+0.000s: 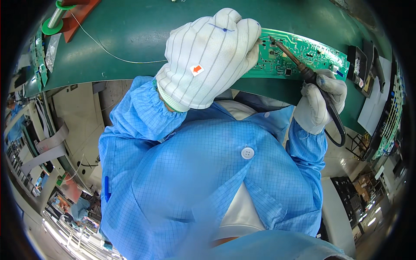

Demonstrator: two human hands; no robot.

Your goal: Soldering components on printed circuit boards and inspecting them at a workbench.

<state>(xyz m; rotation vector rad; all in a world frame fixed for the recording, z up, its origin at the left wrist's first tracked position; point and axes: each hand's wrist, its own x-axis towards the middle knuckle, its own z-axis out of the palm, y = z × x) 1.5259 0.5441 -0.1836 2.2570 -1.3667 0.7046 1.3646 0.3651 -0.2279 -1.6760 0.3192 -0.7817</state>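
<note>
My left hand, in a white striped glove with an orange arrow sticker, is closed over the left end of a long green circuit board. A thin solder wire runs into this hand from a spool at the upper left; the fingertips are partly hidden. My right hand, also gloved, is wrapped round the dark handle of a soldering iron. Its tip points up and left, at the board's components near my left fingers. I cannot tell whether the tip touches the board.
The spool sits on a red-orange stand on the green table. Dark trays stand right of the board. More circuit boards line the far right, and others the left edge. The iron's cable loops below my right hand.
</note>
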